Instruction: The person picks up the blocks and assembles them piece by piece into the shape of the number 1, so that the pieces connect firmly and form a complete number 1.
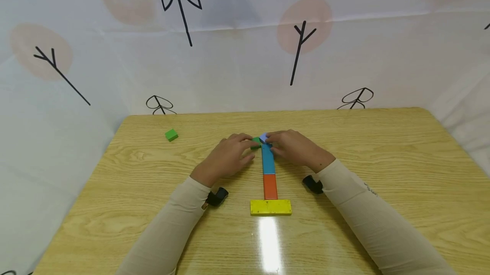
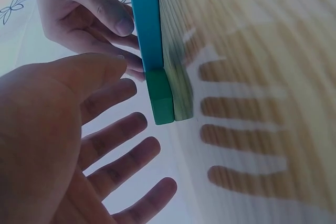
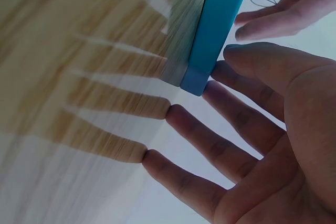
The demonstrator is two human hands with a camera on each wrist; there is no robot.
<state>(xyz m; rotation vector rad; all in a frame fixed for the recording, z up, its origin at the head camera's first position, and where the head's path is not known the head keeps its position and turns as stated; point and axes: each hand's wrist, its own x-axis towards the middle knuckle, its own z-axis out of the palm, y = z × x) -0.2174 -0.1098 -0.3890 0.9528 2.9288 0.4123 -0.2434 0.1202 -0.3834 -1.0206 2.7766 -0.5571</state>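
Observation:
A blue bar (image 1: 268, 160) lies end to end with a red block (image 1: 270, 187), forming a straight line on the table. Across the near end of that line sits a yellow bar (image 1: 270, 207). A dark green block (image 1: 255, 142) and a lavender block (image 1: 263, 138) stand at the far end, partly covered by fingers. My left hand (image 1: 231, 158) is beside the green block; the left wrist view shows its fingers spread and apart from it. My right hand (image 1: 296, 147) touches the lavender block with extended fingertips, its thumb (image 3: 257, 59) standing off from the block.
A small bright green block (image 1: 171, 135) lies at the far left of the wooden table (image 1: 134, 207). Behind the table hangs a white cloth (image 1: 237, 70) with printed plants. A black wrist camera (image 1: 217, 197) sits under the left wrist, another (image 1: 313, 184) under the right.

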